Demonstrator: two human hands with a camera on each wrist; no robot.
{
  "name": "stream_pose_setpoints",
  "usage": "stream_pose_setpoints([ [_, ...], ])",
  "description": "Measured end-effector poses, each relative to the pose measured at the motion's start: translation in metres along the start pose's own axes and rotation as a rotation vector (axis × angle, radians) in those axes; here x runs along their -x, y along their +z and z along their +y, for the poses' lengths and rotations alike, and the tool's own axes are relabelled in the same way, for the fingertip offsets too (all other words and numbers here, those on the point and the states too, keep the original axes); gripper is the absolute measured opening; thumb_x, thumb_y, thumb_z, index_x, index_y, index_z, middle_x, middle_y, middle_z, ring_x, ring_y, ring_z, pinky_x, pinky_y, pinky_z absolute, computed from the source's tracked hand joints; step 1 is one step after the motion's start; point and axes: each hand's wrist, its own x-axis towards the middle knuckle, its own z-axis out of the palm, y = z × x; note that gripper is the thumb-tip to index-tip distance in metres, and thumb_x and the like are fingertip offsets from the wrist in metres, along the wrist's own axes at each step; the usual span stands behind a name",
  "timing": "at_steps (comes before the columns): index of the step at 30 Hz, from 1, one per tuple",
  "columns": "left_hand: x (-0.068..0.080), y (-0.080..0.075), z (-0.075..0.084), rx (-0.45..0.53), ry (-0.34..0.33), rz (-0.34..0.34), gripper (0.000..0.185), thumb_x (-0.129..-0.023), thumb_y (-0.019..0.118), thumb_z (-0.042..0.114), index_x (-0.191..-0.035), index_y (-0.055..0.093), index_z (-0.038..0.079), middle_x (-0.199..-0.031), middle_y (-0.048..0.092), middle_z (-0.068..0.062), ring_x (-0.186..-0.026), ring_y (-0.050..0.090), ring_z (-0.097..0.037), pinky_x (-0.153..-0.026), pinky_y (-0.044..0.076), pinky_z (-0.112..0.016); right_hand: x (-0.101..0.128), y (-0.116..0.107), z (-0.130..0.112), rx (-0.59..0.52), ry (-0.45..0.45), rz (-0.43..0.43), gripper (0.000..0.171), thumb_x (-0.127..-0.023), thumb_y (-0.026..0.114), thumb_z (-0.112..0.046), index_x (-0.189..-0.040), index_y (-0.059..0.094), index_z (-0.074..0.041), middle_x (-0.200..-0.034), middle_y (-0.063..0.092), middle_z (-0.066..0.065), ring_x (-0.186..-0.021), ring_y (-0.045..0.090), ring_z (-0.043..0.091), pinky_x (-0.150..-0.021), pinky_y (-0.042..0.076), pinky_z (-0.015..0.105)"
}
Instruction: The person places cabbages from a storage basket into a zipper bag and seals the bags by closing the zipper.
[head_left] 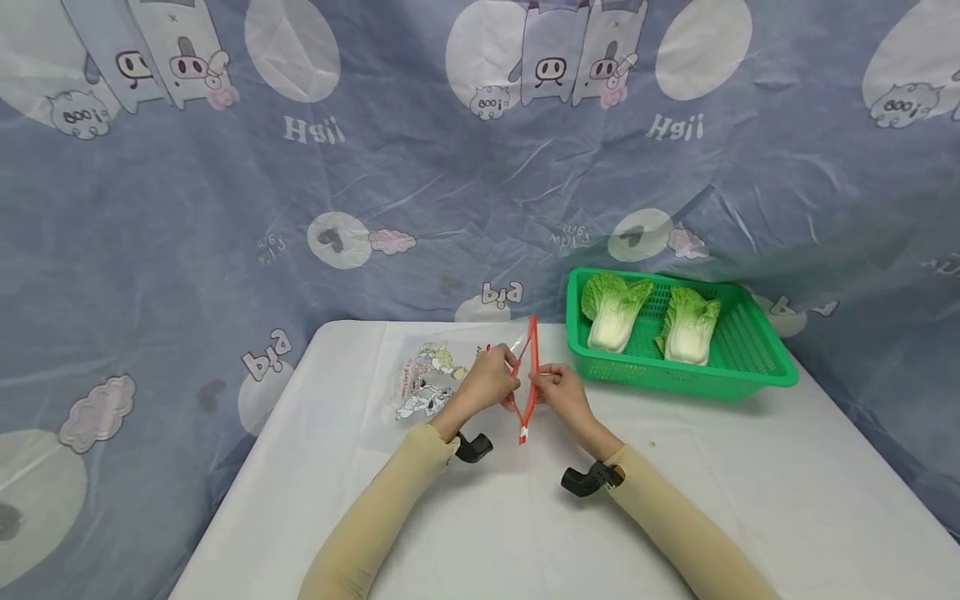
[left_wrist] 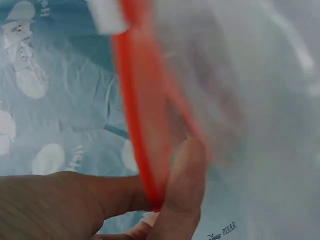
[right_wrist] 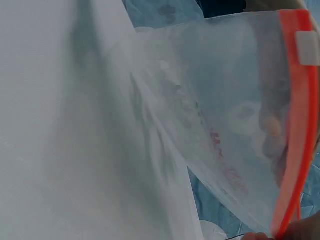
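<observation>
Stretched forward, left hand (head_left: 489, 377) and right hand (head_left: 566, 395) pinch opposite red rims (head_left: 535, 350) of a clear printed plastic slider bag (head_left: 429, 379), its mouth gaping narrowly between their fingertips.

By the clock from the head view's centre: one left hand (head_left: 486, 382) at six and one right hand (head_left: 564, 393) between four and five, making two; one zip bag (head_left: 431, 383) at seven, bearing one slider (head_left: 523, 435); one basket (head_left: 675, 377) at three, holding two cabbages (head_left: 611, 327); two wrist devices (head_left: 475, 448), at six and five; two sleeves (head_left: 375, 517); one green scrap (head_left: 652, 444) at four; one desk (head_left: 480, 542).
</observation>
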Motion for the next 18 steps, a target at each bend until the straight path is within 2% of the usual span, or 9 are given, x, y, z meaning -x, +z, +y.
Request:
stream_pose_setpoints([
  [2, 0.004, -0.004, 0.005, 0.008, 0.028, 0.058, 0.015, -0.091, 0.062, 0.001, -0.103, 0.055, -0.004, -0.062, 0.058, -0.01, -0.039, 0.06, -0.016, -0.043, 0.053, -0.028, -0.003, 0.006, -0.004, -0.049, -0.004, 0.037, 0.026, -0.094, 0.061, -0.014, -0.11, 0.055, 0.005, -0.081, 0.063, 0.005, -0.062, 0.06, 0.006, -0.075, 0.058, 0.043],
  [6, 0.01, -0.012, 0.013, 0.008, 0.103, 0.188, 0.011, -0.096, 0.059, 0.008, -0.089, 0.056, 0.0, -0.059, 0.055, -0.01, -0.036, 0.058, -0.016, -0.04, 0.052, -0.029, -0.012, 0.012, -0.005, -0.082, 0.016, 0.091, 0.022, -0.092, 0.064, -0.017, -0.104, 0.061, 0.002, -0.076, 0.063, 0.0, -0.059, 0.06, 0.005, -0.069, 0.059, 0.035],
  [9, 0.016, -0.022, 0.02, -0.012, 0.144, 0.277, 0.015, -0.095, 0.056, 0.004, -0.08, 0.055, 0.001, -0.058, 0.056, -0.01, -0.034, 0.056, -0.015, -0.037, 0.05, -0.028, -0.019, 0.015, -0.001, -0.084, 0.04, 0.083, 0.023, -0.09, 0.066, -0.017, -0.102, 0.064, 0.003, -0.073, 0.064, -0.001, -0.058, 0.061, 0.005, -0.063, 0.057, 0.027],
  [12, 0.024, -0.038, 0.027, -0.041, 0.153, 0.37, 0.015, -0.09, 0.054, -0.001, -0.075, 0.055, 0.002, -0.058, 0.058, -0.009, -0.034, 0.056, -0.014, -0.035, 0.048, -0.027, -0.026, 0.017, 0.007, -0.075, 0.07, 0.063, 0.022, -0.089, 0.067, -0.014, -0.101, 0.066, 0.005, -0.071, 0.065, -0.001, -0.058, 0.06, 0.005, -0.059, 0.054, 0.023],
  [18, 0.036, -0.068, 0.034, -0.043, 0.161, 0.551, 0.014, -0.086, 0.054, -0.004, -0.073, 0.056, 0.002, -0.059, 0.061, -0.012, -0.034, 0.056, -0.016, -0.034, 0.047, -0.027, -0.033, 0.024, 0.022, -0.043, 0.096, 0.004, 0.018, -0.089, 0.064, -0.009, -0.097, 0.065, 0.007, -0.072, 0.068, 0.01, -0.056, 0.061, 0.009, -0.057, 0.055, 0.024],
])
